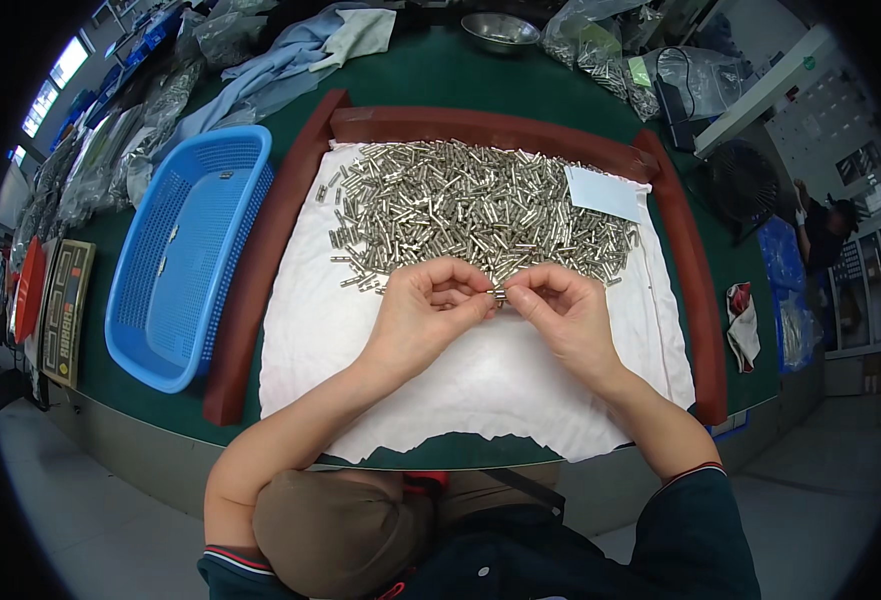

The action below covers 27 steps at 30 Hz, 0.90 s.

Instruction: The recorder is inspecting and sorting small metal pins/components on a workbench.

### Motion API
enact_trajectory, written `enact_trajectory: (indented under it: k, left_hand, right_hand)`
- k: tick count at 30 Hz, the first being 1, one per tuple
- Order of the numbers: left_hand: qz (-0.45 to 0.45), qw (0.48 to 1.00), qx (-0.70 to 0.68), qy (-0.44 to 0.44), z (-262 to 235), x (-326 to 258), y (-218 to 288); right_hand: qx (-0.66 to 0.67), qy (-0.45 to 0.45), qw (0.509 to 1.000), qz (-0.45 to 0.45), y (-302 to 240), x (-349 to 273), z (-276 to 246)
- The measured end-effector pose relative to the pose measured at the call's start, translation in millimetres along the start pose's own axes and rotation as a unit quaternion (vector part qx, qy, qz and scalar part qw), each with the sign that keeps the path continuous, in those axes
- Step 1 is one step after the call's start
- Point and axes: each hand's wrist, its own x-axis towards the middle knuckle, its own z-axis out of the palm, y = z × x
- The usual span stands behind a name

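Note:
My left hand [430,305] and my right hand [560,310] meet over a white cloth [480,390], fingertips together. Between them they pinch a small silver metal cylinder [498,294], each hand gripping one end. Just beyond the fingers lies a wide heap of several similar small metal cylinders [470,205] spread across the far half of the cloth. A white paper slip [603,192] rests on the heap's right side.
A dark red raised border [260,250] frames the cloth on three sides on the green table [440,75]. A blue perforated plastic basket [185,250] holding a few parts lies to the left. A metal bowl [500,30], plastic bags of parts [610,60] and a black fan [740,185] stand farther back and right.

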Motion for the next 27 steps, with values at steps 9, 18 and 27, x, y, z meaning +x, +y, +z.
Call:
enact_trajectory:
  k: [9,18,27]
  left_hand:
    - [0.047,0.997,0.062,0.012,4.1,-2.1,-2.1]
    - [-0.026,0.999,0.021,-0.015,5.8,-3.0,2.6]
    - [-0.045,0.995,-0.086,-0.017,-1.1,-0.6,0.0]
  right_hand:
    - [-0.071,0.007,0.997,-0.036,-5.9,-1.9,2.6]
    - [-0.015,0.035,0.999,0.021,-6.0,0.2,-3.3]
    - [-0.013,0.005,0.999,-0.035,-3.8,-3.1,-1.3]
